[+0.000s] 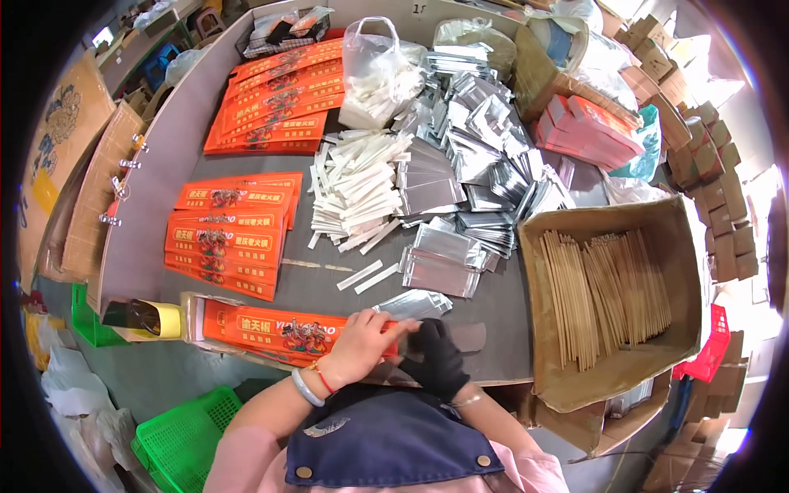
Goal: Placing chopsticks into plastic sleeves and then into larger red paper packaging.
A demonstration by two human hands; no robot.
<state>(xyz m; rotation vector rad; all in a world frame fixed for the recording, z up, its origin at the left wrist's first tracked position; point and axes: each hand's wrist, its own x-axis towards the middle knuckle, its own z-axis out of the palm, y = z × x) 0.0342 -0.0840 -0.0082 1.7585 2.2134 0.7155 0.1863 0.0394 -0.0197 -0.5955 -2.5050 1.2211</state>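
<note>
My bare left hand, with bangles at the wrist, is closed over the right end of a long red printed packet at the near edge of the table. Against its fingertips is my right hand, in a black glove; motion smears its fingers, so what they hold cannot be made out. The packet lies along a shallow cardboard tray that holds more red packets. Just beyond my hands rest silver foil packets. A brown flat piece lies beside the glove.
A cardboard box of wooden chopsticks stands at right. Small white paper strips and silver sachets are heaped mid-table. Red packet stacks lie at left, near a grey partition. A green basket is below.
</note>
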